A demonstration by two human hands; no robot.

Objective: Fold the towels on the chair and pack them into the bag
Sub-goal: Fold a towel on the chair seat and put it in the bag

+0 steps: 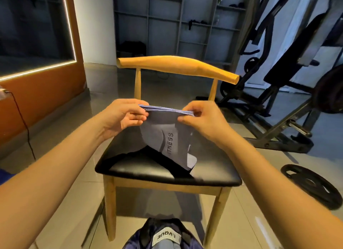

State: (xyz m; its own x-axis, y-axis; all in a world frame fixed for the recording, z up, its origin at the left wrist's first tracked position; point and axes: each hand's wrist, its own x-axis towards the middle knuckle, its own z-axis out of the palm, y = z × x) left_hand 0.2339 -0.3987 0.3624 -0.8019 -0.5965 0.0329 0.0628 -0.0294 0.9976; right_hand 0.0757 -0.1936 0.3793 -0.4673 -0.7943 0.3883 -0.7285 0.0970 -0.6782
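Observation:
A grey-blue towel point(167, 135) with dark lettering hangs folded above the chair seat point(141, 167), its lower corner touching the seat. My left hand point(122, 116) pinches the towel's upper left corner and my right hand point(202, 118) pinches the upper right corner, holding the stacked top edges level between them. The chair has a black padded seat and a curved wooden backrest point(178, 66). A dark blue bag point(163, 235) with a white label lies on the floor at the bottom edge, below the chair's front.
A weight bench and gym machine frame point(278, 107) stand to the right. A black weight plate point(313, 185) lies on the floor at right. An orange wall panel point(42, 92) with a light strip stands left, with a thin cable running down it. Grey shelving point(185, 25) stands behind.

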